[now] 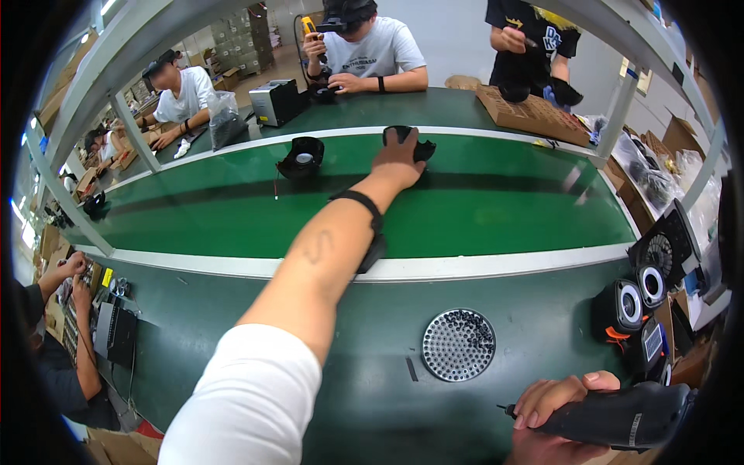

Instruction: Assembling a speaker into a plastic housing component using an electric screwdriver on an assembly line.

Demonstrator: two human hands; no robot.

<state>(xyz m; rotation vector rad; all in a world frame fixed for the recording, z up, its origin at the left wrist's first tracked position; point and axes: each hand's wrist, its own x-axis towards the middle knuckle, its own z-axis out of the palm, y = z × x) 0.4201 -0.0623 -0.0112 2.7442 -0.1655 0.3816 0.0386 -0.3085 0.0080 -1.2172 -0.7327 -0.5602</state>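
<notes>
My left arm, in a white sleeve with a black band at the wrist, stretches far forward over the green conveyor belt (496,209). At its end my left hand (397,159) has its fingers over a black plastic housing (425,150) and grips it; the hand hides much of it. Left of that, a second black housing (301,158) with a round light part inside and a thin red wire lies on the belt. Low at the right, my right hand (554,407) is wrapped round a black electric screwdriver (620,418), its bit pointing left.
On the near green table (372,310) sits a round perforated metal dish (457,358) with small black screws, beside a dark strip (411,369). Speakers (620,304) stand at the right. Co-workers sit across the belt and at left; a cardboard tray (527,116) lies far right.
</notes>
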